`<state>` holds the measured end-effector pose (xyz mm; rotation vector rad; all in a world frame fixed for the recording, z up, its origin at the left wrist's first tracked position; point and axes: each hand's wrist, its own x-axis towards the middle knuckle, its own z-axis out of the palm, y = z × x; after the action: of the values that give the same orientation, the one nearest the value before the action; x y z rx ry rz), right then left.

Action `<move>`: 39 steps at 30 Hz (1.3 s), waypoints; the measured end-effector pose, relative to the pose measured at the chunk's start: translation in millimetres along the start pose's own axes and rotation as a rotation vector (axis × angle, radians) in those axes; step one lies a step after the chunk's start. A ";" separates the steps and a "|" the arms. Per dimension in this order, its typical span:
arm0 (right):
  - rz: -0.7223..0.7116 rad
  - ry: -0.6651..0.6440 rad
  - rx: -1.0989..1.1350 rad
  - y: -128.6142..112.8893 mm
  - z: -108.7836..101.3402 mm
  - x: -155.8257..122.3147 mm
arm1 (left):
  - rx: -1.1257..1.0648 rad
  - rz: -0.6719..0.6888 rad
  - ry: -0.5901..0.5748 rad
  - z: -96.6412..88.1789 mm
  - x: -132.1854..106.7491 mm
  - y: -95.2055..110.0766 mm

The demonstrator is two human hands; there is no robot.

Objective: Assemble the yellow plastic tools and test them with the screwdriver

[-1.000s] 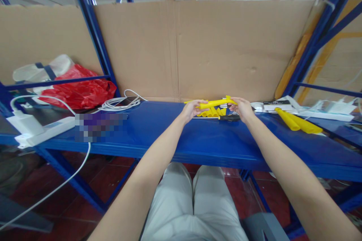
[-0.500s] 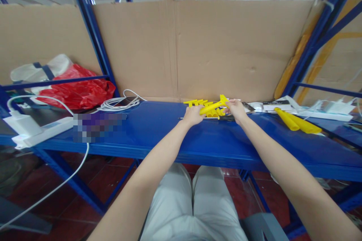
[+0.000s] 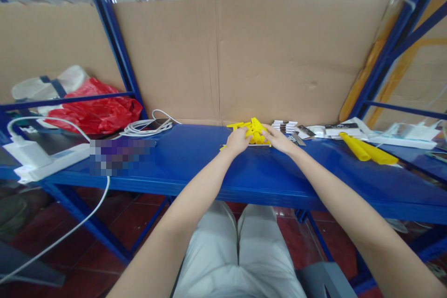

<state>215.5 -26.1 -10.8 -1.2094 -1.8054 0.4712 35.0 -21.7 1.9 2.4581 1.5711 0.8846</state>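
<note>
A yellow plastic piece [image 3: 257, 125] with a flared end is between my hands, just above the blue tabletop. My left hand [image 3: 238, 141] is closed, its fingers wrapped around the near-left part of the piece. From the other side, my right hand [image 3: 278, 138] pinches it with thumb and fingertips. Several similar yellow pieces [image 3: 236, 125] lie behind and beneath the hands, partly covered by them. A thin metal shaft [image 3: 260, 145] of a screwdriver lies just in front; its handle is hidden by my right hand.
Small white packets [image 3: 284, 125] and dark cards [image 3: 306, 132] lie right of my hands. Two yellow tapered tubes [image 3: 370, 151] lie further right. At left are a coiled white cable [image 3: 148, 127], a power strip [image 3: 59, 163] and a red plastic bag [image 3: 98, 107]. Cardboard [image 3: 272, 60] stands behind.
The long yellow piece has turned from lying crosswise to pointing away from me. My right hand has moved left, closer to my left hand, uncovering the white packets.
</note>
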 end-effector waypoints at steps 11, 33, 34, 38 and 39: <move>-0.046 -0.016 -0.454 14.6 -26.8 0.5 | 0.028 -0.075 -0.004 -0.8 0.9 -6.2; 0.383 -0.387 -0.807 29.4 -102.4 -18.3 | 0.065 -0.142 -0.030 -1.2 0.0 -5.0; 0.400 -0.381 -0.783 29.3 -105.3 -19.2 | 0.069 -0.141 -0.032 -0.9 0.2 -5.3; 0.451 -0.198 -0.718 30.0 -112.5 -20.2 | 0.079 -0.123 -0.034 0.2 0.8 -6.0; 0.479 -0.120 -0.744 30.9 -113.1 -20.0 | 0.079 -0.120 -0.035 0.4 0.8 -6.1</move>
<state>328.8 -47.3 18.7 -2.1885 -1.8444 0.1172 30.6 -18.1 -0.4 2.3868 1.7528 0.7714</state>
